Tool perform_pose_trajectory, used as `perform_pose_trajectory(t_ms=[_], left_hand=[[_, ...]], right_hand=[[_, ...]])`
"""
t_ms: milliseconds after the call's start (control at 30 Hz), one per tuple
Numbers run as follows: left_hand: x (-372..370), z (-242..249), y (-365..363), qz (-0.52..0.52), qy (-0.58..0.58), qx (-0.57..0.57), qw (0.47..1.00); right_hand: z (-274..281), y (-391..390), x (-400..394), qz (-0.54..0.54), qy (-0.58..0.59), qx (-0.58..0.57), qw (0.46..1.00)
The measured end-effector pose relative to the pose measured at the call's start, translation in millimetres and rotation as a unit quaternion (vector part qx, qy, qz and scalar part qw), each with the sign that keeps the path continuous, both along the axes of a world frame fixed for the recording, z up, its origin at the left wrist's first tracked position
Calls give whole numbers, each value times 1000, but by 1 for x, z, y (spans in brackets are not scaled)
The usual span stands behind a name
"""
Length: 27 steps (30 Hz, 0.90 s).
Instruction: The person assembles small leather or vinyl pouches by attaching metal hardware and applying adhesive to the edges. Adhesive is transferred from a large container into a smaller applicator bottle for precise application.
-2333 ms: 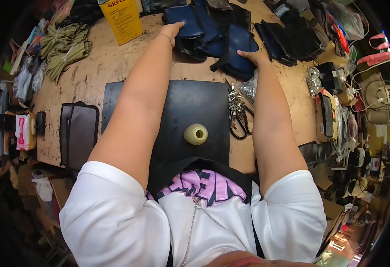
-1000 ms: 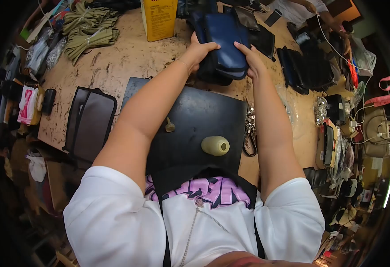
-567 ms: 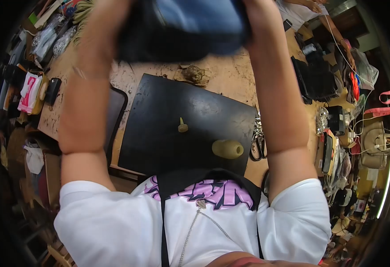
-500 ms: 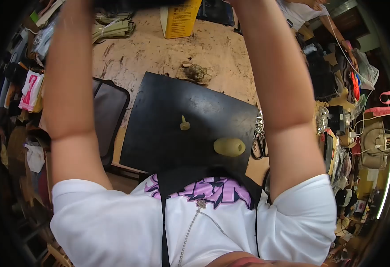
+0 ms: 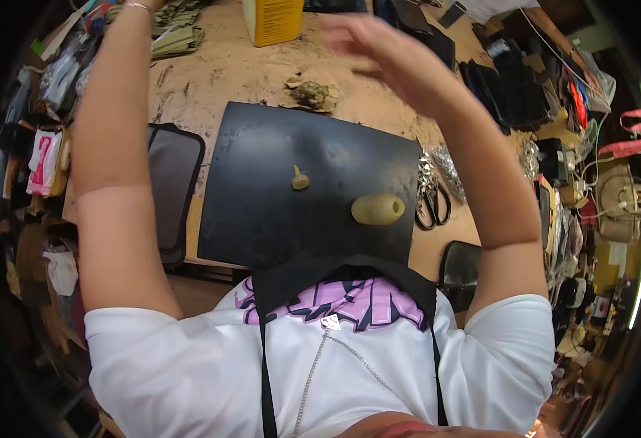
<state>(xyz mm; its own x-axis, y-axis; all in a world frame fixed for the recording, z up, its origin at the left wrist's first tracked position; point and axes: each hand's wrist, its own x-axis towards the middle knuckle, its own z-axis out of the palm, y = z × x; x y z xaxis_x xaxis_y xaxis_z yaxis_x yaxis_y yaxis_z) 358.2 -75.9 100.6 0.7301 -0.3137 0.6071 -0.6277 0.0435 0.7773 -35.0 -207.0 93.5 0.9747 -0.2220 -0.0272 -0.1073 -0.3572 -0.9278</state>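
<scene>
My right hand (image 5: 379,47) is above the far part of the table, blurred, with its fingers stretched out and nothing seen in them. It is nearest to a yellow tin or box (image 5: 276,25). Of my left arm (image 5: 112,124), the wrist with a thin bracelet reaches the top edge by a bundle of olive strips (image 5: 178,33); the hand beyond is cut off. In front of me lies a black board (image 5: 262,212). On it are a pale yellow bottle (image 5: 375,209) lying on its side, its mouth uncapped, and a separate nozzle cap (image 5: 300,178).
A brown lump on a scrap (image 5: 311,95) sits beyond the board. Scissors (image 5: 431,204) lie right of it, a dark zip-edged panel (image 5: 174,182) left. Dark folded pieces (image 5: 510,91) are at the far right, near another person's arm (image 5: 561,44). Crowded shelves flank both sides.
My right hand has come into view from beyond the top edge. My left arm has drawn back slightly, showing the wrist. The dark thing at the top edge by my left arm is gone from view.
</scene>
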Motion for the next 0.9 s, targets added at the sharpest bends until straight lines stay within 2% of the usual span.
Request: perform_pose_trajectory(t_ms=[33, 67, 100, 167, 200, 300, 333, 367, 400, 433, 500, 567, 700, 800, 900], left_hand=[[-36, -8, -12, -39, -18, 15, 999], [-44, -28, -33, 106, -182, 81, 974], [-51, -45, -53, 106, -254, 77, 958], [-108, -52, -82, 112, -200, 92, 969], [-113, -62, -102, 114, -175, 127, 970], [-157, -66, -136, 219, -55, 202, 953], [-126, -102, -162, 314, -98, 184, 926], [-156, -93, -159, 328, -55, 149, 931], [-150, -106, -156, 350, -111, 225, 903], [-124, -117, -163, 281, -29, 172, 944], [-142, -105, -156, 296, 10, 199, 934], [-133, -106, -152, 273, 25, 203, 940], [-125, -108, -128, 250, -1, 153, 956], [-130, -89, -102, 207, 36, 120, 970], [-141, -65, -83, 181, -69, 84, 977]], right_hand=[[-10, -1, -36, -23, 20, 11, 999], [-23, -6, -64, -52, 55, 18, 997], [-38, -10, -93, -95, 64, 47, 992], [-65, -9, -143, -171, 70, 99, 978], [-74, -4, -167, -204, 69, 124, 969], [-109, 12, -223, -257, 34, 218, 941], [-112, 23, -235, -267, 33, 222, 937], [-117, 32, -243, -276, 35, 228, 933], [-121, 41, -250, -284, 39, 235, 929], [-125, 48, -257, -291, 42, 241, 925], [-134, 56, -265, -285, 70, 257, 921], [-157, 63, -267, -284, 32, 261, 922], [-167, 74, -262, -247, 23, 87, 965], [-157, 83, -251, -211, 25, -18, 977], [-152, 85, -242, -184, 55, -111, 975]])
